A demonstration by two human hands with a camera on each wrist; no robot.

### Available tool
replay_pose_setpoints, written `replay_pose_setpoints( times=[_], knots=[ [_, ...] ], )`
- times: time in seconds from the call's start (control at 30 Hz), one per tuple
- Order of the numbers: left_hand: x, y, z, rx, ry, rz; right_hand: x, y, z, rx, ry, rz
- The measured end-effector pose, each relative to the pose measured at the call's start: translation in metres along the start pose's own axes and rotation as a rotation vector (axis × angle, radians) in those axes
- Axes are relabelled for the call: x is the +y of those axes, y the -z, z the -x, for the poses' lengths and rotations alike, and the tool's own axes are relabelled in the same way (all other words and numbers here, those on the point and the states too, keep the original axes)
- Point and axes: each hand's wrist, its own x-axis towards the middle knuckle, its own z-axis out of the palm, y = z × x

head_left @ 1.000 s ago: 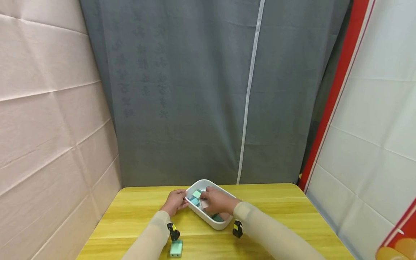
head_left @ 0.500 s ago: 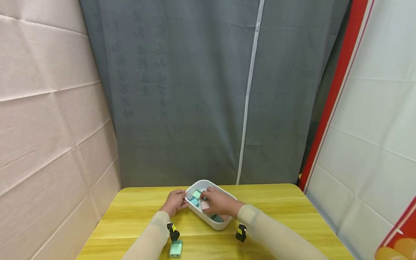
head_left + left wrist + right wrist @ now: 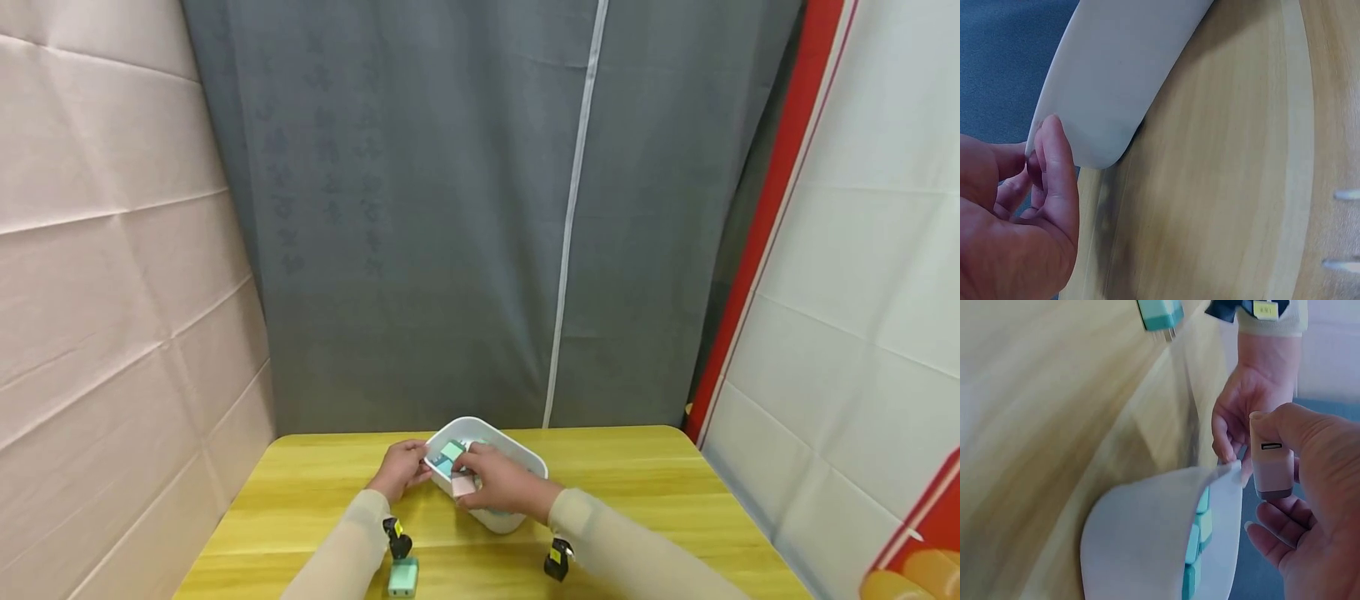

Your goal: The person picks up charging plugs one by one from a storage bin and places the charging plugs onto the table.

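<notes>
Head view: A white bin (image 3: pixel 536 463) sits at an angle on the yellow wood-grain table (image 3: pixel 637 508). The left hand (image 3: pixel 405 468) grips the bin at its left corner. The right hand (image 3: pixel 501 483) reaches across the bin and pinches 1 pale pink adapter (image 3: pixel 463 484), which overlaps the left wall in this view. Green adapters (image 3: pixel 452 451) lie inside the bin. 1 loose green adapter (image 3: pixel 402 577) rests on the table, near the left wrist. A grey curtain (image 3: pixel 412 208) hangs behind the table.

Left wrist view: The left hand is nearly closed, with the bin rim clamped between thumb and fingers. The outer bin wall extends away from the grip.

Right wrist view: The right hand is partly closed. Its thumb and fingers hold the pink adapter, with 1 port slot visible; 2 fingers curl below it. The adapter is near the left hand, apart from the green adapters in the bin.
</notes>
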Motion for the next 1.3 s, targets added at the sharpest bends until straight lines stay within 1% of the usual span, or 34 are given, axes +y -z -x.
replay_pose_setpoints(
  times=[0.3,0.4,0.63,0.77,0.97,1.03,1.13,1.3],
  knots=[
    [0.004,0.000,0.003,0.003,0.004,-0.013,-0.016,-0.006,0.012,-0.014,0.005,-0.039],
    [0.005,-0.001,0.002,0.005,0.004,-0.017,-0.021,-0.008,0.016,-0.013,0.018,-0.057],
    [0.004,-0.001,-0.006,0.020,0.024,-0.033,-0.033,-0.008,0.023,-0.005,0.000,-0.093],
    [0.002,-0.001,-0.009,0.025,0.028,-0.037,-0.038,-0.010,0.026,-0.010,0.012,-0.115],
    [0.003,-0.001,-0.003,0.024,0.046,-0.044,-0.044,-0.016,0.030,-0.008,0.058,-0.120],
    [0.004,-0.001,0.000,0.021,0.041,-0.049,-0.046,-0.018,0.031,-0.004,0.070,-0.116],
    [0.006,-0.001,0.004,0.020,0.044,-0.048,-0.048,-0.021,0.033,-0.012,0.064,-0.122],
    [0.007,-0.002,0.007,0.016,0.035,-0.053,-0.052,-0.024,0.035,-0.040,0.030,-0.132]
  ],
)
